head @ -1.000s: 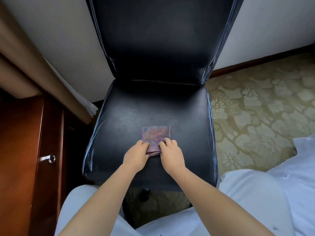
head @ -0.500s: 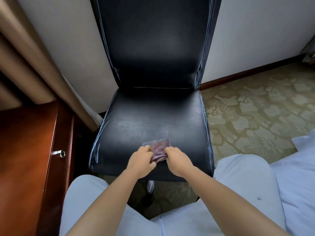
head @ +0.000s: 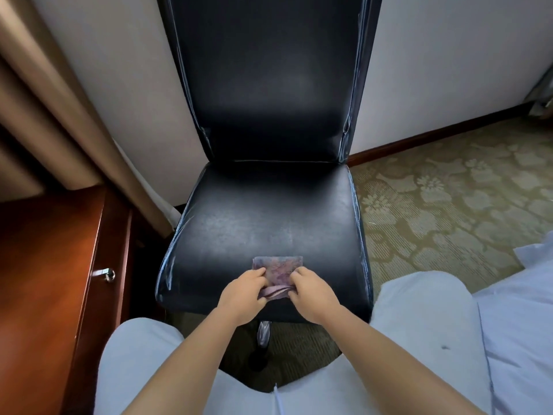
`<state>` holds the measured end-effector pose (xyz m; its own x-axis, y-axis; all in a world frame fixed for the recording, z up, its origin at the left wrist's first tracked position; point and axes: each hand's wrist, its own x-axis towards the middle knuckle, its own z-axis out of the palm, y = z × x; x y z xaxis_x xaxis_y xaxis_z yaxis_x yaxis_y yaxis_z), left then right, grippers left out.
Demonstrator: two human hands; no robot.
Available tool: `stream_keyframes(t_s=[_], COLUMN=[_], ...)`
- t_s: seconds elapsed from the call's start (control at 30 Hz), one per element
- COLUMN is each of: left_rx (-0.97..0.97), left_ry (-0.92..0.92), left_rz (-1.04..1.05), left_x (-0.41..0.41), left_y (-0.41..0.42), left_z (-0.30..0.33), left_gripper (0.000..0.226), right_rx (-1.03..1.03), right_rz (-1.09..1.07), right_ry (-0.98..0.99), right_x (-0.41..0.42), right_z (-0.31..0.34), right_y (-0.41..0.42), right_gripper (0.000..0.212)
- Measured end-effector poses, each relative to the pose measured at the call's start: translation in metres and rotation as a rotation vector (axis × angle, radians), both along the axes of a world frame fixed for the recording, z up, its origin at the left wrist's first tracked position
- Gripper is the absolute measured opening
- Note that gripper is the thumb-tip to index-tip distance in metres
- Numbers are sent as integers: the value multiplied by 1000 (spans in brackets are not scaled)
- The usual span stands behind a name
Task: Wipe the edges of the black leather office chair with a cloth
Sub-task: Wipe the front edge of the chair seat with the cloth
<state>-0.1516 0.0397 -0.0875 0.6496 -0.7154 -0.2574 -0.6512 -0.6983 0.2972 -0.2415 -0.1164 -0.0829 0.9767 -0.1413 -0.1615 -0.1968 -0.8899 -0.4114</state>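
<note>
A black leather office chair (head: 269, 211) stands in front of me, with its tall backrest against the wall. A small folded purple patterned cloth (head: 279, 269) lies near the front edge of the seat. My left hand (head: 244, 295) pinches the cloth's near left part. On the near right part, my right hand (head: 311, 292) pinches it too. Both hands sit side by side at the middle of the seat's front edge, and the cloth's near fold bunches between them.
A reddish wooden cabinet (head: 51, 280) with a metal knob (head: 106, 274) stands close to the chair's left. Beige curtains (head: 59, 115) hang at the back left. Patterned carpet (head: 449, 211) spreads to the right. My knees in light trousers (head: 419, 324) flank the chair's base (head: 263, 333).
Both hands have drawn the cloth nearer the seat's front edge and bunched its near fold. The camera has tilted, showing more of the backrest.
</note>
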Motion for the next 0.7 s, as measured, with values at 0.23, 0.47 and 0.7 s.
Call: stream_keyframes(t_s=[0.23, 0.47, 0.7], left_rx=[-59, -67, 25], left_ry=[-1, -44, -78], left_rz=[16, 39, -22], left_x=[2, -4, -5], left_y=[-6, -14, -41], left_z=[-12, -15, -11], left_gripper=[33, 25, 36], right_rx=[-236, -235, -233], right_rz=[37, -59, -113], right_ry=[-20, -89, -104], right_x=[-8, 4, 8], right_z=[-20, -22, -18], right_y=[13, 4, -29], right_gripper=[31, 39, 45])
